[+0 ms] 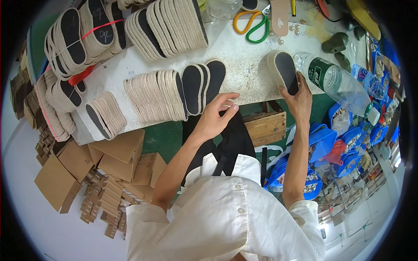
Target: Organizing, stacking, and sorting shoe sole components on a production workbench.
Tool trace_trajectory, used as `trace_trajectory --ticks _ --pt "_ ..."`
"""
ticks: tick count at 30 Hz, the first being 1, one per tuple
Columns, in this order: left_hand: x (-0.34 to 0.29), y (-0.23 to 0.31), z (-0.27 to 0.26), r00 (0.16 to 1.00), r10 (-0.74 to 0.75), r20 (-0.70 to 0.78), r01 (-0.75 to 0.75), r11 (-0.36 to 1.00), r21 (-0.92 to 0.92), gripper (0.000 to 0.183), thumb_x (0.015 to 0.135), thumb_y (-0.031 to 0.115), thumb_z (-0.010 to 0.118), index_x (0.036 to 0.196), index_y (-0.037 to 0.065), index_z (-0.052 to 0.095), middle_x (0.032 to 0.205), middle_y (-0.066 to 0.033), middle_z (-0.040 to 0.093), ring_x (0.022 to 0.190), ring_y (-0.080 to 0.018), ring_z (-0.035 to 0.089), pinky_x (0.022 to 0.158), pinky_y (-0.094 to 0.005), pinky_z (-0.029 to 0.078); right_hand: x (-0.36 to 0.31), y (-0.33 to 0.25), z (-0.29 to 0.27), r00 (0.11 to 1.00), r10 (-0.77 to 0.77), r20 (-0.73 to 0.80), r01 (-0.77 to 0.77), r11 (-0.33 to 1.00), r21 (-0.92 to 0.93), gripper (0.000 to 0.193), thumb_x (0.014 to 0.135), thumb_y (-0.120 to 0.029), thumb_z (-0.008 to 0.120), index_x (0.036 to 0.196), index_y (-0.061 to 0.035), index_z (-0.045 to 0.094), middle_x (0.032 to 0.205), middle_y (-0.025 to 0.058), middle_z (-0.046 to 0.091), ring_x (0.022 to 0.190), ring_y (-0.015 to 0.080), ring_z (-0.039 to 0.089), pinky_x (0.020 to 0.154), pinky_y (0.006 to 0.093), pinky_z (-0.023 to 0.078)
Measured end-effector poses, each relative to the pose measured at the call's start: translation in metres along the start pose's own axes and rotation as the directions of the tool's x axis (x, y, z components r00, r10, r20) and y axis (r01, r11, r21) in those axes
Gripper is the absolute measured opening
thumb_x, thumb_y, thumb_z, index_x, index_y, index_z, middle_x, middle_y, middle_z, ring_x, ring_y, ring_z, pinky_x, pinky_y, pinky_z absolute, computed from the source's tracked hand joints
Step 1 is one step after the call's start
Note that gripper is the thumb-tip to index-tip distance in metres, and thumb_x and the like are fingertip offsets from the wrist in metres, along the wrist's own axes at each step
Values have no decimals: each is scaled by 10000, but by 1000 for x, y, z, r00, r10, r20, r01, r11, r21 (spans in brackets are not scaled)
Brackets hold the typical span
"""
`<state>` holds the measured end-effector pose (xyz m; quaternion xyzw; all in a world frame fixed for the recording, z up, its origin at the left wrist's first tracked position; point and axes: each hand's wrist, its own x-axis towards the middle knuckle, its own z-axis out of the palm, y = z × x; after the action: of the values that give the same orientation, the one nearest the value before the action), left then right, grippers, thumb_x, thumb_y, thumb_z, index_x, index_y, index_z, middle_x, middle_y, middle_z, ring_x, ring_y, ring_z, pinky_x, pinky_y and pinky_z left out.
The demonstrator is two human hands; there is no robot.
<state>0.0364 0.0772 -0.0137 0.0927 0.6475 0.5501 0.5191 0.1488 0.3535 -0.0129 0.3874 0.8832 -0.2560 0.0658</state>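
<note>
My right hand (299,99) grips the near end of an espadrille sole (286,69) with a black face and a beige rope edge, the thumb on one side and fingers on the other. Whether it is one sole or a few pressed together I cannot tell. My left hand (216,116) is open over the table's near edge, fingers loosely stretched and nothing in them. Just beyond it a black-faced sole (214,77) leans at the end of a row of rope-edged soles (152,93) standing on their sides.
Bundled soles (98,28) and another row (176,26) fill the worktable's (244,65) far left. Scissors (254,27) with orange and green handles lie at the back, near a tan insole (279,17). A large clear bottle (348,89) lies right. Blue bins (322,141) and cardboard boxes (119,152) flank me.
</note>
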Motion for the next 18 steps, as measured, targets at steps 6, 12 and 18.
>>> trace_trajectory --ticks 6,12,18 --pt "-12 -6 -11 999 22 -25 -22 999 -23 354 1035 163 630 1360 28 587 1349 -77 616 1160 -179 618 1029 -351 501 8 2 -12 989 91 119 -102 991 87 797 813 -403 819 1432 14 540 1296 262 670 1183 358 682 969 418 548" --pt "-33 -17 -26 999 5 -52 -9 997 -77 355 1029 144 636 1364 34 589 1354 -75 618 1163 -181 619 1022 -355 506 14 7 -23 930 243 274 -309 923 230 940 818 -497 834 1515 11 459 1356 278 633 1203 336 675 972 393 550" --pt "-49 -29 -41 998 -17 -65 12 997 -74 355 1029 140 634 1365 33 589 1362 -77 613 1166 -175 617 1021 -358 509 14 10 -13 963 8 269 5 999 -48 982 777 -423 880 1544 -20 418 1350 289 628 1220 370 658 970 437 547"
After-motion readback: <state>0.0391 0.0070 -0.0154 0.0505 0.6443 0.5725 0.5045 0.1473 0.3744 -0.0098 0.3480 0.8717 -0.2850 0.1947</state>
